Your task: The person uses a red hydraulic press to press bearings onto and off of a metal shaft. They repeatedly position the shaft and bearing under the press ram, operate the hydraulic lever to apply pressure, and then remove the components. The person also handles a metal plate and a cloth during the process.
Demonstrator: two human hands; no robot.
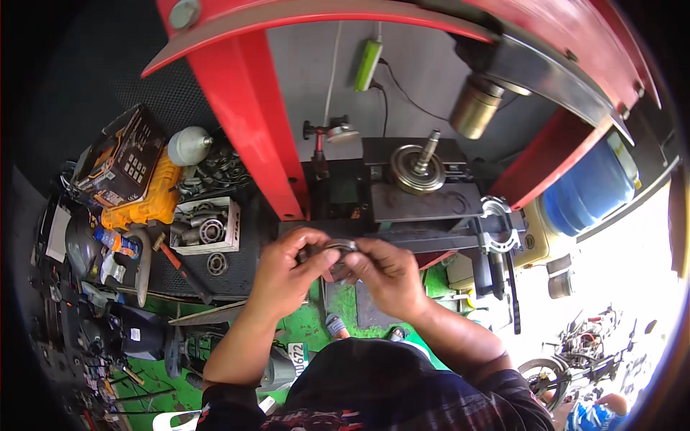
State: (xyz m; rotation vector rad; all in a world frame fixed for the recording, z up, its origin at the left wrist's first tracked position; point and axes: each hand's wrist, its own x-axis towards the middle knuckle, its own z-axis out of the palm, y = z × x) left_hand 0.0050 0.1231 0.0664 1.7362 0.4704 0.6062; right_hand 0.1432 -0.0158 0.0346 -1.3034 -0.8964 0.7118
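Note:
My left hand (pixel 287 269) and my right hand (pixel 384 273) meet in front of my chest, both gripping a round metal bearing ring (pixel 339 251) between fingertips and thumbs. Most of the ring is hidden by my fingers. Just beyond my hands lies the dark steel bed (pixel 424 201) of a red hydraulic press (pixel 244 115). On that bed stands a shaft with a round metal hub (pixel 419 169), beneath the press ram (pixel 474 108).
To the left, a white box of bearings (pixel 208 228), a loose bearing (pixel 217 263), a yellow tool case (pixel 147 201) and a printed carton (pixel 118 154) crowd a dark bench. A puller (pixel 497 223) sits right of the bed. A blue drum (pixel 589 187) stands far right; green floor below.

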